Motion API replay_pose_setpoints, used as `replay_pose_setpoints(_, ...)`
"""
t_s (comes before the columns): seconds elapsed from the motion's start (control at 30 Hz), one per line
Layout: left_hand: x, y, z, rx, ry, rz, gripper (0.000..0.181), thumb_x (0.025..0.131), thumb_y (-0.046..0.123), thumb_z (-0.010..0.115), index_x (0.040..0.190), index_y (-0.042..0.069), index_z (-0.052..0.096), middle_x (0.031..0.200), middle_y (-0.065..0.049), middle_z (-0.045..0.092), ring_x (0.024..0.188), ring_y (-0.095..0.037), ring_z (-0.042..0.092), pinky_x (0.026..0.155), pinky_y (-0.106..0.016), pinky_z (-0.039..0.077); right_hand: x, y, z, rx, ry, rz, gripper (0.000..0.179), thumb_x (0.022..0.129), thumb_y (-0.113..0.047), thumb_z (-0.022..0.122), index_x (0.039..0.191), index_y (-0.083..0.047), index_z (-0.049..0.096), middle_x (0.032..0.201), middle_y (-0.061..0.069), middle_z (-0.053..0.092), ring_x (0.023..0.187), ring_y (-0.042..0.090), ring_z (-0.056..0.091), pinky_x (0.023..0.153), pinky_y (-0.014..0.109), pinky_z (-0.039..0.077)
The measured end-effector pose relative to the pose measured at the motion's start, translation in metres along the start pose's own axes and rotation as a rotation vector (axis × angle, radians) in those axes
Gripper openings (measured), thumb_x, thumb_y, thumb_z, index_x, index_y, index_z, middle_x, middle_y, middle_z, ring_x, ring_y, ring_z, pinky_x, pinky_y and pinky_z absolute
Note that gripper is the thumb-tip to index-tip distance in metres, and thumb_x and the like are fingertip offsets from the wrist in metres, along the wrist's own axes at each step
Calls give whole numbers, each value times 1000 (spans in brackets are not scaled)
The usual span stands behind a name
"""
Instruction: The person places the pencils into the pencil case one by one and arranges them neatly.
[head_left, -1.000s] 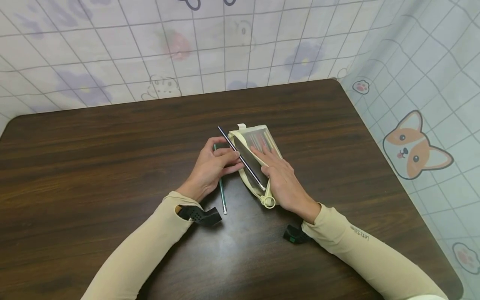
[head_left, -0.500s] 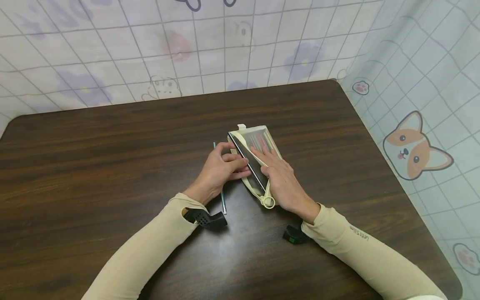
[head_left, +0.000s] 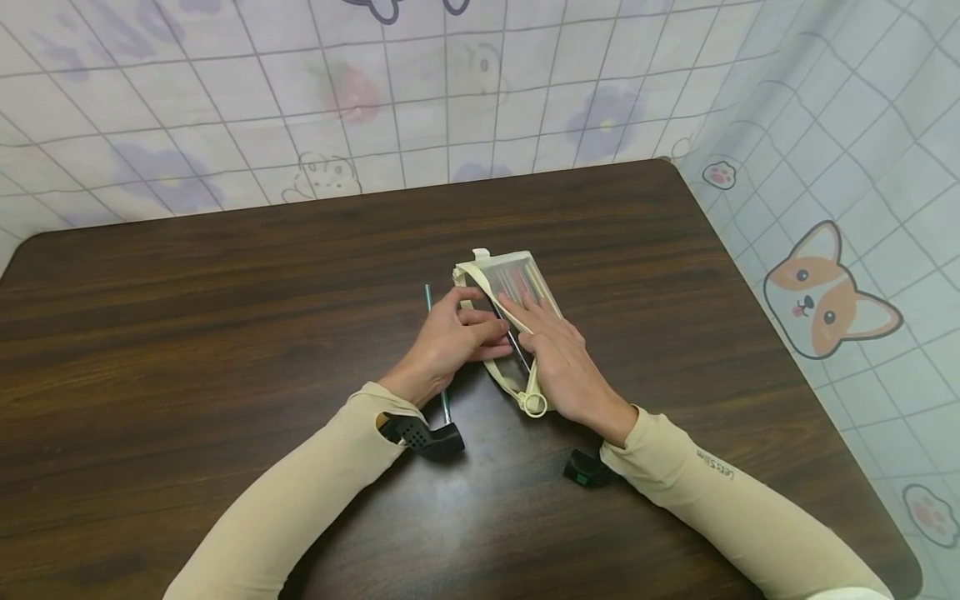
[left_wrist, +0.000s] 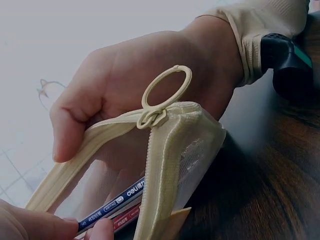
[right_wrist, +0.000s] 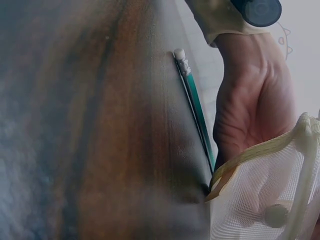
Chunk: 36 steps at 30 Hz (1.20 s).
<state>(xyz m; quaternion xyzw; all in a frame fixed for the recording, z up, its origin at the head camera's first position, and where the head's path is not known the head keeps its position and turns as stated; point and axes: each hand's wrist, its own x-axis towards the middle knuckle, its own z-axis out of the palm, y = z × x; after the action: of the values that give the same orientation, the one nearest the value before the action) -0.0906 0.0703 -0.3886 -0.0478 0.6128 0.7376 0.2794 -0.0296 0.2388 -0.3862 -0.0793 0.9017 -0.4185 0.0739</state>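
Note:
A pale yellow mesh pencil case (head_left: 512,261) lies mid-table with its zipped mouth spread apart. My left hand (head_left: 457,337) pinches a dark blue pencil (left_wrist: 111,206) by thumb and fingers, and the pencil lies along the inside of the mouth. My right hand (head_left: 564,358) rests on the case with fingers straight over the mesh and thumb at the zipper band. A red pencil (left_wrist: 126,217) shows beside the blue one in the left wrist view. Near my left wrist a green pencil (right_wrist: 197,107) with a white eraser lies on the table, partly hidden by that hand.
A ring-shaped zipper pull (head_left: 534,405) sits at the case's near end. Several coloured pencils show through the mesh. The dark wood table (head_left: 225,350) meets a grid-patterned curtain (head_left: 300,100) behind and on the right.
My left hand has moved right and lowered the dark blue pencil from above the case into its open mouth. The right hand stays in place on the case.

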Motion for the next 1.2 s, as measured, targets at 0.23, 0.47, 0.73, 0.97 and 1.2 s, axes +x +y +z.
replay_pose_setpoints(0.23,-2,2,-2,58,-19,-18,61,95,-6,64,149,1,36,107,-14,65,70,-13,74,71,-26,67,0,-4,1,-9,3,-13,58,105,-23,23,161,-31,37,172,8,25,163,38,14,129,72,11)
replay_pose_setpoints(0.47,-9,8,-8,84,-38,-32,60,98,-1,62,153,4,39,129,-25,67,77,-14,77,77,-29,68,0,-5,2,-15,3,-15,56,107,-24,24,161,-31,36,173,8,24,163,38,13,129,72,11)
replay_pose_setpoints(0.73,-15,14,-25,164,-25,3,55,97,3,64,150,6,46,127,-24,68,83,-16,77,82,-36,68,0,-4,1,-20,3,7,57,107,-25,23,162,-33,34,173,8,22,163,38,13,128,73,10)
replay_pose_setpoints(0.97,-21,20,-44,311,-8,6,54,97,8,66,148,7,47,125,-20,67,81,-18,73,81,-38,69,-1,-3,-1,-18,8,6,56,107,-25,23,162,-33,34,173,8,23,163,38,14,128,72,12)
replay_pose_setpoints(1.2,-29,25,-61,429,-15,11,54,99,11,67,148,6,47,128,-21,66,81,-18,71,77,-37,69,-1,-5,-1,-13,6,5,57,107,-24,23,161,-33,35,173,7,23,163,37,14,128,72,12)
